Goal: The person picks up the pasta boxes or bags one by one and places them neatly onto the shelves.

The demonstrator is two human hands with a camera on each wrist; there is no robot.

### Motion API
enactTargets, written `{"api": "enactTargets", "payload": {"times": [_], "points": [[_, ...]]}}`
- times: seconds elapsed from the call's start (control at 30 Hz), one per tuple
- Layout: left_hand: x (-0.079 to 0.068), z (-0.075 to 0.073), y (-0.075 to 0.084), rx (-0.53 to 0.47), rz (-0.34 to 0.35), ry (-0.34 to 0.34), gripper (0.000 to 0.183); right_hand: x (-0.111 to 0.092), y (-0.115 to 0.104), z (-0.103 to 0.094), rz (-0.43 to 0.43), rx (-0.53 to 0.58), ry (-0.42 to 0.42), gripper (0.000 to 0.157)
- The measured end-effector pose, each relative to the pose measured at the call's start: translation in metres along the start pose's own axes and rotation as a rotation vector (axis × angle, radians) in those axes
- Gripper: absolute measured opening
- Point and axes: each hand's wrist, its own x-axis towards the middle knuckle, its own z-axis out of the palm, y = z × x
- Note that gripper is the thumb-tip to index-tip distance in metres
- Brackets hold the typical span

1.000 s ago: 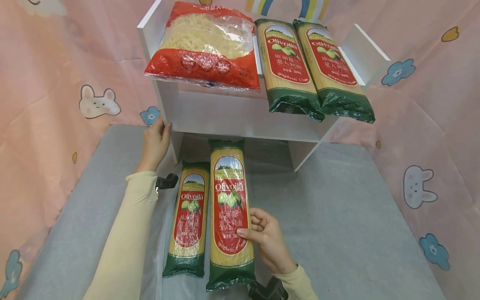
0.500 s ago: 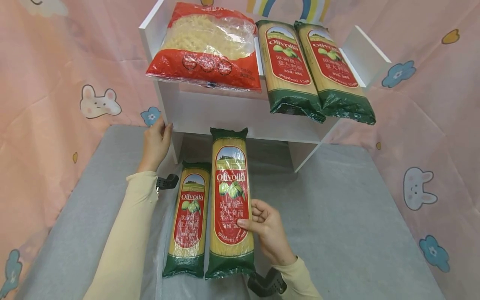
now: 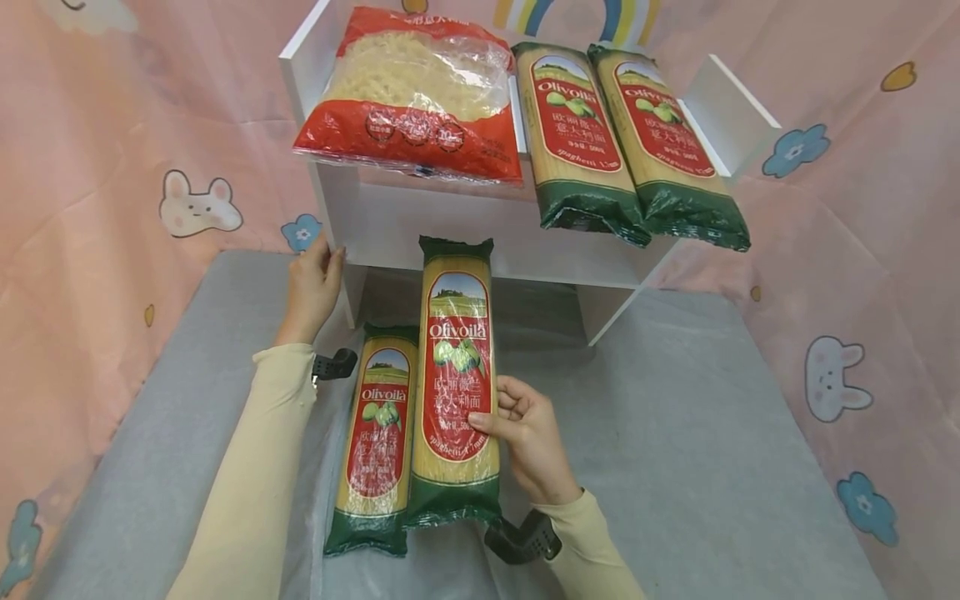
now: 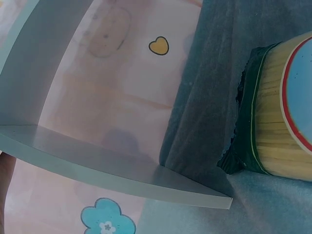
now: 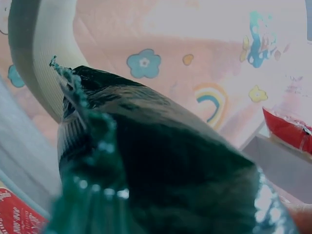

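Observation:
My right hand grips a green-and-yellow spaghetti packet by its right edge, thumb on the front. The packet is held raised, its top end in front of the shelf board. To its left a second spaghetti packet lies on the grey cloth, its right side slightly overlapped. My left hand holds the left side panel of the white shelf, its thumb on the front edge and the other fingers mostly hidden. In the right wrist view, the held packet's dark green end fills the middle.
On the upper shelf lie a red pasta bag and two more spaghetti packets, one beside the other, their lower ends jutting past the front edge. Grey cloth covers the table. A pink patterned curtain stands behind and at both sides.
My right hand has lifted the spaghetti packet upward and slightly left, so its top now covers part of the shelf board. The left hand has stayed on the panel.

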Motion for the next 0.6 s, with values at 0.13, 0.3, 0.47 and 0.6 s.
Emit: {"api": "enactTargets", "payload": {"times": [0.13, 0.3, 0.47, 0.6], "points": [[0.0, 0.0, 0.0, 0.005, -0.008, -0.008, 0.014, 0.008, 0.001, 0.002, -0.009, 0.013, 0.011, 0.038], [0.001, 0.001, 0.002, -0.007, -0.02, -0.029, 0.017, 0.017, 0.0, 0.002, -0.017, 0.027, 0.035, 0.036], [0.001, 0.001, 0.002, -0.012, -0.007, -0.016, 0.018, 0.031, -0.003, 0.005, -0.013, 0.039, 0.053, 0.036], [0.001, -0.001, 0.0, -0.019, -0.004, -0.013, 0.019, 0.042, -0.004, 0.007, -0.002, 0.037, 0.07, 0.035]]}}
